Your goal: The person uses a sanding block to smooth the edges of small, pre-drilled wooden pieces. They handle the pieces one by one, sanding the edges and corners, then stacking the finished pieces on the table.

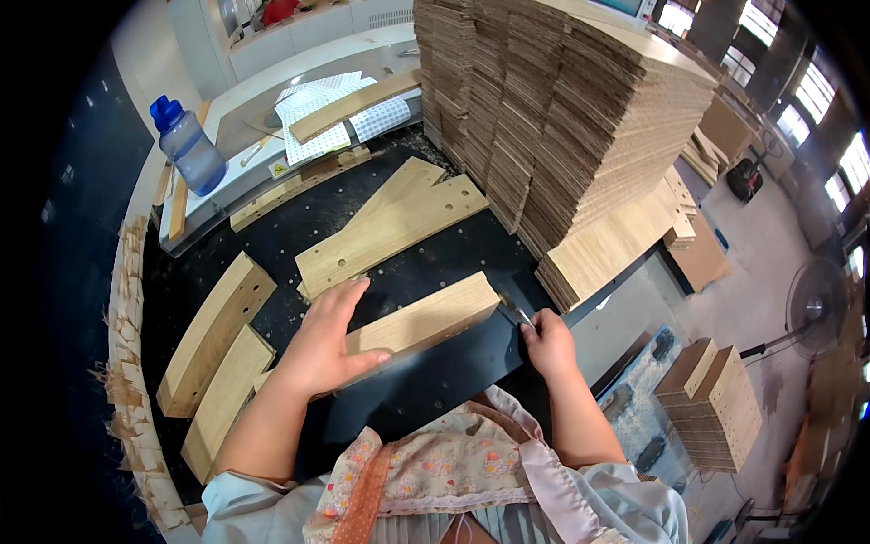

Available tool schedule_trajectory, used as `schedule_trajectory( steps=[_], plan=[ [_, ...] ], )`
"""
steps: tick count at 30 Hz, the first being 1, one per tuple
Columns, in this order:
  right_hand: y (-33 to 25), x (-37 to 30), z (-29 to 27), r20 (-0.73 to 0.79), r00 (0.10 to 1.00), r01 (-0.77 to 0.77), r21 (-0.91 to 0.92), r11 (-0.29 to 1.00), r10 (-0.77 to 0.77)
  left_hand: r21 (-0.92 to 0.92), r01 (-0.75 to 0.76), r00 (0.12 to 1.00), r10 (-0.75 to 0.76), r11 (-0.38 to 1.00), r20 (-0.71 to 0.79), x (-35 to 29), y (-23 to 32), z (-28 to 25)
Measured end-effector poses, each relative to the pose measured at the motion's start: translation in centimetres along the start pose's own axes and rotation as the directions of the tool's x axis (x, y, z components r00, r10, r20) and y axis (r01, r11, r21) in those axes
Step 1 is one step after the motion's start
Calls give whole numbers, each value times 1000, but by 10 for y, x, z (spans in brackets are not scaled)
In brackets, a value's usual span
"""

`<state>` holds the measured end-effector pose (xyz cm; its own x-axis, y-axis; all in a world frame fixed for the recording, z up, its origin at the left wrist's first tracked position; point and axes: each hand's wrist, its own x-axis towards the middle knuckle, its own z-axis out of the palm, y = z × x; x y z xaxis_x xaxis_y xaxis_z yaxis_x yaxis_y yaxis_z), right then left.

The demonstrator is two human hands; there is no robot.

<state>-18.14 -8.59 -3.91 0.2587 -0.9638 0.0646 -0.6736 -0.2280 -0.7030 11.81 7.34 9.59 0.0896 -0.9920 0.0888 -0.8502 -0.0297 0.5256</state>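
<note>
A pale wooden bar (426, 317) lies slantwise on the black worktop in front of me. My left hand (331, 340) is laid across its left part, holding it with the thumb on the near side and the fingers toward the far side. At the bar's right end, my right hand (547, 343) grips a slim metal hand tool (517, 311), possibly a knife. The tool's tip reaches the bar's end face; whether it touches, I cannot tell. Beyond the bar are flat wooden boards with holes (390, 227), one overlapping another.
Curved wooden pieces (213, 331) lie at the left. A tall stack of boards (562, 109) rises at the far right of the worktop. A blue water bottle (192, 150) and printed sheets (313, 113) are at the back. Right, beside the worktop, stand stacked wooden blocks (716, 403) and a fan (813, 310).
</note>
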Motion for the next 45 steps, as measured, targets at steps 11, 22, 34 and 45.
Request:
schedule_trajectory(
  steps=[11,22,34,45],
  plan=[
    [-167,4,2,71,911,265,653,709,-405,-950,-144,979,-97,275,-177,65,18,8],
    [-212,-4,36,246,872,-54,907,418,-422,-446,-331,814,12,832,-581,57,-9,-20],
    [-216,1,33,298,854,-223,950,218,-426,216,178,920,-85,960,-382,72,-85,-52],
    [-86,48,-13,-196,963,220,188,957,-183,266,353,855,-195,897,-481,80,-176,-66]
  ],
)
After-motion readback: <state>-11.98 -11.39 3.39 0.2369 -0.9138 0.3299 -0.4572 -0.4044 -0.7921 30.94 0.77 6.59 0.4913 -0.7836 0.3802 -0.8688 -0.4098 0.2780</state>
